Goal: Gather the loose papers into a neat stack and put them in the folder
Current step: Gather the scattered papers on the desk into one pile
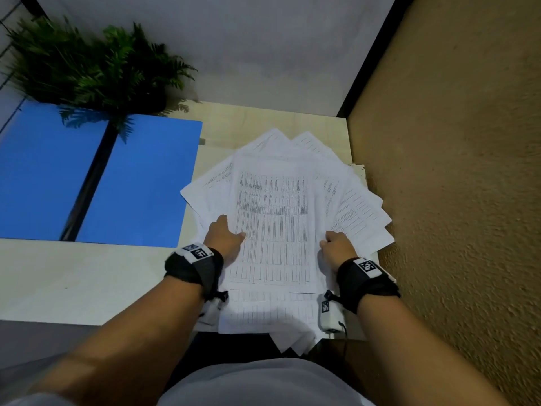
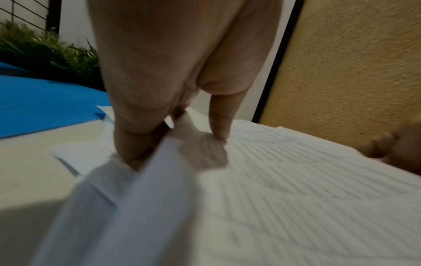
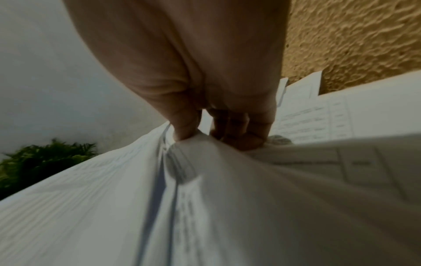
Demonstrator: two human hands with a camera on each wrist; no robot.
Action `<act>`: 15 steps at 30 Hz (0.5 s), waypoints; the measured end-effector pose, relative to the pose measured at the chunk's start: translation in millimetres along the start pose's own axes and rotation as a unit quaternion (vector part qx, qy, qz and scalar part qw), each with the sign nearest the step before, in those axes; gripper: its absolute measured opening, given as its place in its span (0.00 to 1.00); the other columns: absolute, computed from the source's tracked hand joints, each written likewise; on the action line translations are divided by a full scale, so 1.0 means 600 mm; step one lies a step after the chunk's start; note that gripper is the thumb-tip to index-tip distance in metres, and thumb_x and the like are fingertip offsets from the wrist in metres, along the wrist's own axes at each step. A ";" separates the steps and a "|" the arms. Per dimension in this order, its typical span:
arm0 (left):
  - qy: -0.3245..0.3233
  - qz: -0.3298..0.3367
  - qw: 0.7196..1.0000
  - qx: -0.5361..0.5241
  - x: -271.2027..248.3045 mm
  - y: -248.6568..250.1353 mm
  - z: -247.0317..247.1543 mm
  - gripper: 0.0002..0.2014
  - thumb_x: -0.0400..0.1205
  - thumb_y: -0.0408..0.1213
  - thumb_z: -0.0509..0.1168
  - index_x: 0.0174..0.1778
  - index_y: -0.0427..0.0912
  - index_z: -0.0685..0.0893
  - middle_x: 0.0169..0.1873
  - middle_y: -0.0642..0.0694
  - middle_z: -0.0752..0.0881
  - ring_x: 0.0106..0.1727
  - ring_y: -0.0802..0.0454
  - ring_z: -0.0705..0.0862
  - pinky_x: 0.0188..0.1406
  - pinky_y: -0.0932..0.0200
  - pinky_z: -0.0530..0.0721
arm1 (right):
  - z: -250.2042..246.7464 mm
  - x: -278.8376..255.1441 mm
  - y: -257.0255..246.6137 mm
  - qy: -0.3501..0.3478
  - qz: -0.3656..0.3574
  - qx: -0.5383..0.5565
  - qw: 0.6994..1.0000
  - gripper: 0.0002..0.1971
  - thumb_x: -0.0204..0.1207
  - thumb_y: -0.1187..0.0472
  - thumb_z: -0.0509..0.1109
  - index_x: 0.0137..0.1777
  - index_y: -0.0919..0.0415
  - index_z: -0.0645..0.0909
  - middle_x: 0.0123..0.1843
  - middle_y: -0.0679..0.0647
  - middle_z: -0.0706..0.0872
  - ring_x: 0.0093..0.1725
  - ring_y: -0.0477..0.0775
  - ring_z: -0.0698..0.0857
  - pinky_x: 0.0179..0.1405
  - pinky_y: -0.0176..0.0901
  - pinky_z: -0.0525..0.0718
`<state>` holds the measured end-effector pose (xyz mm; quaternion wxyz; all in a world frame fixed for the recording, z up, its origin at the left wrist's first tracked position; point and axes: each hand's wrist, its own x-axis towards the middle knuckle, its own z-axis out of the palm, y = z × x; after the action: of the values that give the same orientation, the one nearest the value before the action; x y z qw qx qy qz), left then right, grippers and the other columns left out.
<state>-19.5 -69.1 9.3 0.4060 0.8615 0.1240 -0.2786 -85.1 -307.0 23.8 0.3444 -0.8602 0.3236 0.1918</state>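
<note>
A fanned pile of white printed papers [image 1: 272,206] lies at the right end of the table, with corners sticking out on all sides and over the near edge. My left hand [image 1: 227,237] grips the pile's left side, thumb [image 2: 219,124] on top and fingers under the sheets [image 2: 296,189]. My right hand [image 1: 336,247] grips the right side, its thumb pinching the papers [image 3: 205,198] against curled fingers [image 3: 241,133]. The blue folder [image 1: 137,183] lies open and flat to the left of the pile.
A green fern [image 1: 96,65] in a dark pot stands at the back left, partly over the folder. A textured tan wall [image 1: 453,171] runs close along the table's right edge. A white partition [image 1: 248,48] closes the back. Bare tabletop [image 1: 87,279] shows at front left.
</note>
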 end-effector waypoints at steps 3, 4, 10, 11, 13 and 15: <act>0.086 -0.043 0.995 0.026 -0.018 0.004 0.024 0.31 0.81 0.50 0.65 0.78 0.42 0.66 0.72 0.35 0.69 0.70 0.30 0.73 0.68 0.39 0.76 | 0.019 -0.004 -0.004 -0.012 -0.028 0.025 0.999 0.15 0.69 0.68 0.59 0.26 0.51 0.61 0.46 0.56 0.69 0.45 0.54 0.71 0.33 0.39 0.66; 0.100 -0.049 0.994 0.011 -0.025 0.006 0.030 0.32 0.81 0.51 0.65 0.79 0.44 0.65 0.73 0.35 0.68 0.70 0.29 0.72 0.69 0.38 0.75 | 0.023 -0.011 -0.009 -0.012 -0.021 0.041 0.999 0.11 0.65 0.68 0.56 0.27 0.53 0.62 0.46 0.56 0.71 0.44 0.54 0.73 0.31 0.39 0.66; 0.065 -0.040 0.991 -0.114 -0.035 -0.006 0.037 0.25 0.84 0.32 0.63 0.78 0.35 0.65 0.73 0.37 0.76 0.71 0.36 0.78 0.66 0.50 0.76 | 0.034 -0.025 -0.004 -0.001 -0.041 0.212 0.976 0.16 0.86 0.61 0.58 0.72 0.51 0.73 0.63 0.52 0.75 0.64 0.54 0.76 0.72 0.48 0.72; 0.062 -0.028 0.993 -0.095 -0.033 -0.011 0.030 0.21 0.85 0.30 0.62 0.74 0.32 0.70 0.70 0.36 0.78 0.69 0.37 0.79 0.63 0.53 0.76 | 0.032 -0.024 -0.006 0.028 -0.025 0.286 0.957 0.23 0.86 0.59 0.59 0.79 0.48 0.64 0.64 0.49 0.72 0.64 0.52 0.73 0.72 0.47 0.71; 0.057 0.001 0.994 -0.093 -0.030 -0.025 0.019 0.12 0.85 0.29 0.61 0.64 0.31 0.76 0.62 0.35 0.83 0.62 0.40 0.82 0.55 0.57 0.75 | 0.022 -0.009 -0.011 0.085 0.026 0.381 0.920 0.29 0.84 0.59 0.63 0.82 0.49 0.57 0.63 0.48 0.70 0.63 0.50 0.72 0.68 0.44 0.68; 0.055 0.018 0.993 -0.107 -0.032 -0.034 0.013 0.10 0.85 0.29 0.61 0.61 0.31 0.78 0.58 0.37 0.84 0.57 0.42 0.82 0.54 0.58 0.74 | 0.013 0.007 -0.005 0.082 0.045 0.361 0.928 0.22 0.84 0.60 0.65 0.76 0.62 0.69 0.61 0.53 0.76 0.61 0.53 0.76 0.63 0.38 0.70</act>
<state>-47.0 -61.8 3.5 0.4931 0.8294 0.1594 -0.2087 -80.7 -301.5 17.3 0.5953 -0.6749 0.4361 0.0061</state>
